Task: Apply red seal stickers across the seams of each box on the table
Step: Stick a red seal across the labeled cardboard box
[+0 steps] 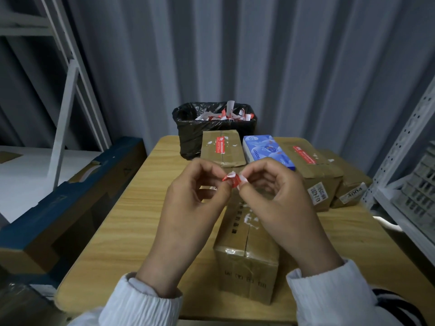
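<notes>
My left hand point(188, 208) and my right hand point(280, 205) pinch a small crumpled red and white sticker piece point(233, 179) between their fingertips, held above a brown cardboard box point(247, 260) that lies lengthwise in front of me. That box has a taped centre seam with white residue and no red seal visible on it. A second brown box point(222, 149) at the back carries a red seal sticker point(221, 144) along its seam. A third box point(315, 168) at the right also bears a red seal sticker point(304, 155).
The boxes rest on a wooden table point(131, 220). A blue and white packet point(267, 151) lies between the far boxes. A bin with a black bag point(188, 128) holds sticker scraps. Another small box point(350, 187) sits far right. Metal shelving point(404, 165) flanks the right.
</notes>
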